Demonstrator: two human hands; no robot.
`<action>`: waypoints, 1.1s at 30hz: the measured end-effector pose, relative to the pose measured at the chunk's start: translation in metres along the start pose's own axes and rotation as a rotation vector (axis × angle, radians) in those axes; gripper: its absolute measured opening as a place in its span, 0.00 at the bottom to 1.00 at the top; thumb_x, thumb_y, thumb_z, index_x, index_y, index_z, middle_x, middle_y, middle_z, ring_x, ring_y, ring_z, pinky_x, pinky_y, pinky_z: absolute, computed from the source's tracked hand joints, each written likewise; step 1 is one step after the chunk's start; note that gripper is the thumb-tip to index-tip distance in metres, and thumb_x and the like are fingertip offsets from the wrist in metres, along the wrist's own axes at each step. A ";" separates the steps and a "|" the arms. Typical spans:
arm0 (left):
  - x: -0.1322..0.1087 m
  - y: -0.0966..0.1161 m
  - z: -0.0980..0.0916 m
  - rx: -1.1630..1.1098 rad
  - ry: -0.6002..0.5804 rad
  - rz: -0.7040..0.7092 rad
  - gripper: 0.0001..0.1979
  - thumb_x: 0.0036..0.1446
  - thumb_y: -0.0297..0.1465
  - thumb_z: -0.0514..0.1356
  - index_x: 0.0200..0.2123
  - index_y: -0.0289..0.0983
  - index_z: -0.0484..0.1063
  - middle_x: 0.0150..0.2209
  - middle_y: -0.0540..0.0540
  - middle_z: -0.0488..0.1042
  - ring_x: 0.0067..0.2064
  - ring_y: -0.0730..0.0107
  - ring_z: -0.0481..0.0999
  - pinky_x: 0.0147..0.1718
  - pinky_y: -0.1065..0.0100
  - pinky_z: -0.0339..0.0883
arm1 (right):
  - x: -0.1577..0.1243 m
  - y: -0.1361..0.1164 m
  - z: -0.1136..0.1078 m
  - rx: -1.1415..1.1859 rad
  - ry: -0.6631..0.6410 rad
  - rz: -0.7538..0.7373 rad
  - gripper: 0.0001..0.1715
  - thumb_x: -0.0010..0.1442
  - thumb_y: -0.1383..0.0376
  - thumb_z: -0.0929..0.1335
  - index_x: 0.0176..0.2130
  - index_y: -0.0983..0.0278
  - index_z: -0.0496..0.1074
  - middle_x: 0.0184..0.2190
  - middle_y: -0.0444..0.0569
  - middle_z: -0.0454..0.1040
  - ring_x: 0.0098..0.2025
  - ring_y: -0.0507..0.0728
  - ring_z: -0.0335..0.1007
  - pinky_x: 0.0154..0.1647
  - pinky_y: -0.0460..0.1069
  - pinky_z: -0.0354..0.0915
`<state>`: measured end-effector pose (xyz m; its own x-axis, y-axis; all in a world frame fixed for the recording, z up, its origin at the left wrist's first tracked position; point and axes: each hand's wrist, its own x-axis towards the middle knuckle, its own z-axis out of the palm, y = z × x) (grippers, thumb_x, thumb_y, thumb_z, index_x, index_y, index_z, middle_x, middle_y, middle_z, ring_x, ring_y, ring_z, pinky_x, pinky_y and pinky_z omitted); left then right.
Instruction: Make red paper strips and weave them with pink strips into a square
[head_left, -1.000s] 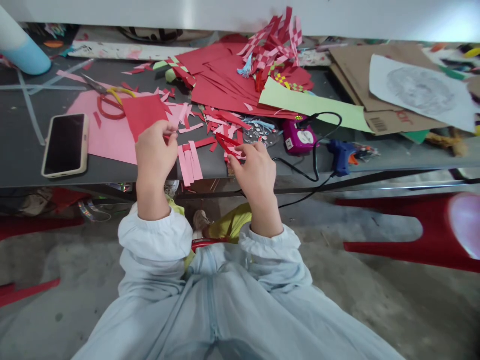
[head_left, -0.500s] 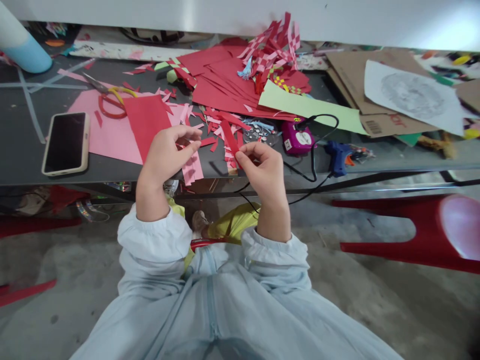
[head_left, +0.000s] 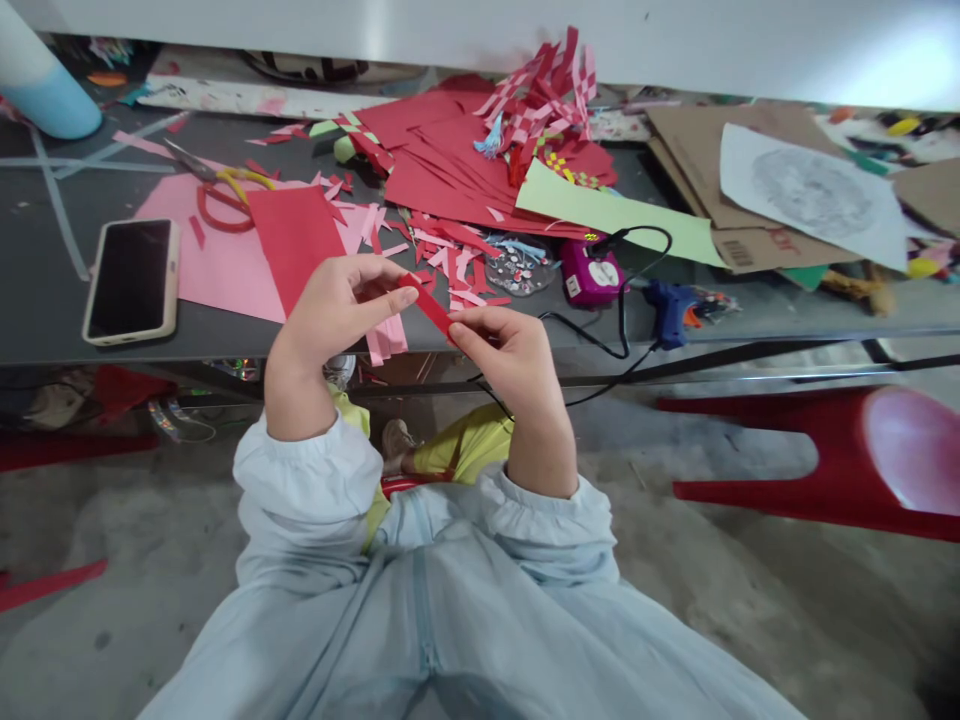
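Observation:
A short red paper strip (head_left: 430, 305) is stretched at a slant between my two hands, above the table's front edge. My left hand (head_left: 337, 305) pinches its upper left end between thumb and fingers. At the lower right end, my right hand (head_left: 501, 350) grips it the same way. Beneath my left hand lie a red paper sheet (head_left: 289, 235) and a larger pink sheet (head_left: 217, 275). Pink strips (head_left: 387, 340) poke out past the table edge below the left fingers. Red and pink paper scraps (head_left: 457, 260) are scattered just beyond the held strip.
Scissors (head_left: 225, 190) and a phone (head_left: 131, 280) lie on the left. Stacked red sheets (head_left: 442, 160) and woven paper pieces (head_left: 551, 100) are at the back. Rightward are a purple box (head_left: 592, 275), a corded blue glue gun (head_left: 670, 312) and cardboard (head_left: 690, 165). A red stool (head_left: 832, 460) stands on the floor.
My right hand has moved slightly left and down with the red strip, which now slants more flatly. My left fingers have closed on its other end.

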<state>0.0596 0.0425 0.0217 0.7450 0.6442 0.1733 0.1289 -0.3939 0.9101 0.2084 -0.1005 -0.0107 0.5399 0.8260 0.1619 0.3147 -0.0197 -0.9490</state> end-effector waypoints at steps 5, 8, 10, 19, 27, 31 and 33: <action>-0.004 0.001 -0.005 -0.001 0.024 -0.047 0.09 0.52 0.38 0.66 0.29 0.38 0.77 0.26 0.48 0.77 0.30 0.70 0.76 0.30 0.68 0.71 | -0.007 -0.005 0.001 -0.004 -0.018 -0.004 0.13 0.58 0.60 0.69 0.36 0.63 0.82 0.26 0.44 0.78 0.27 0.50 0.68 0.27 0.47 0.63; -0.008 0.003 -0.008 -0.063 0.049 -0.050 0.05 0.52 0.34 0.66 0.28 0.38 0.76 0.26 0.48 0.77 0.28 0.72 0.75 0.31 0.67 0.71 | -0.012 -0.008 0.001 0.022 -0.006 -0.004 0.15 0.61 0.58 0.67 0.37 0.62 0.82 0.28 0.45 0.79 0.27 0.50 0.68 0.28 0.46 0.64; -0.011 0.004 -0.009 -0.106 0.067 -0.044 0.03 0.51 0.31 0.66 0.28 0.39 0.77 0.26 0.49 0.77 0.28 0.73 0.75 0.32 0.66 0.72 | -0.016 -0.009 0.003 0.046 0.001 -0.008 0.14 0.59 0.57 0.69 0.38 0.62 0.81 0.29 0.45 0.79 0.28 0.50 0.68 0.29 0.46 0.64; -0.034 0.009 -0.005 -0.158 0.054 0.162 0.07 0.49 0.39 0.70 0.25 0.45 0.77 0.31 0.49 0.79 0.37 0.64 0.79 0.38 0.60 0.73 | -0.031 -0.010 0.010 -0.228 0.318 -0.433 0.03 0.56 0.65 0.72 0.30 0.59 0.77 0.31 0.46 0.76 0.33 0.54 0.69 0.32 0.51 0.68; -0.043 0.009 0.007 -0.144 -0.023 0.136 0.14 0.46 0.47 0.70 0.21 0.46 0.75 0.30 0.46 0.78 0.35 0.61 0.79 0.33 0.59 0.73 | -0.041 -0.005 0.001 -0.334 0.481 -0.590 0.07 0.60 0.62 0.68 0.30 0.57 0.75 0.30 0.47 0.72 0.34 0.57 0.69 0.37 0.56 0.68; -0.044 0.004 0.012 -0.149 -0.047 0.115 0.14 0.48 0.49 0.69 0.22 0.47 0.75 0.31 0.46 0.78 0.37 0.60 0.80 0.35 0.58 0.73 | -0.045 0.002 0.000 -0.399 0.558 -0.575 0.08 0.61 0.59 0.68 0.30 0.56 0.73 0.31 0.48 0.72 0.34 0.57 0.68 0.35 0.57 0.68; -0.045 0.003 0.014 -0.171 -0.053 0.105 0.13 0.49 0.47 0.69 0.23 0.47 0.75 0.31 0.47 0.78 0.37 0.61 0.80 0.36 0.58 0.74 | -0.046 0.004 0.001 -0.395 0.578 -0.566 0.09 0.61 0.58 0.68 0.30 0.57 0.72 0.32 0.48 0.71 0.34 0.57 0.68 0.34 0.56 0.68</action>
<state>0.0353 0.0029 0.0116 0.7824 0.5682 0.2550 -0.0615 -0.3370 0.9395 0.1846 -0.1383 -0.0226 0.4977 0.3607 0.7888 0.8407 0.0232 -0.5410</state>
